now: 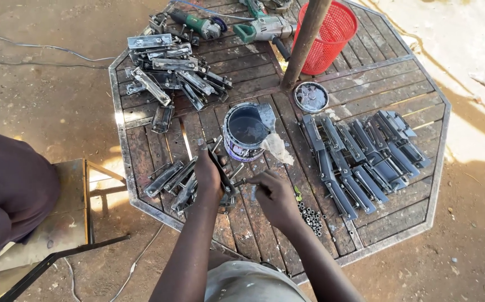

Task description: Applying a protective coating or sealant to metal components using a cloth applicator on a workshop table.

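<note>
**Metal bracket gripped over the octagonal tabletop**

Metal bracket [220, 170], a dark, narrow steel piece, sits in the left hand [208, 176], whose fingers are curled tight around it so that its upper end sticks out toward the paint can [246, 131]. Right hand [273, 196] is just beside it, fingers [258, 183] pinched together on something small at the bracket's lower end; what they pinch is too small to tell.

Both hands work above the near edge of the tabletop [377, 75], made of weathered wooden slats in a steel frame. Bare, grey brackets [171, 179] lie just left of the left hand. Darker, glossy brackets [365, 159] lie in rows well to the right. Small dark nuts [311, 217] are scattered near the right wrist. Another heap of brackets [170, 64] rests on the far side, near a red plastic basket [329, 36].
</note>
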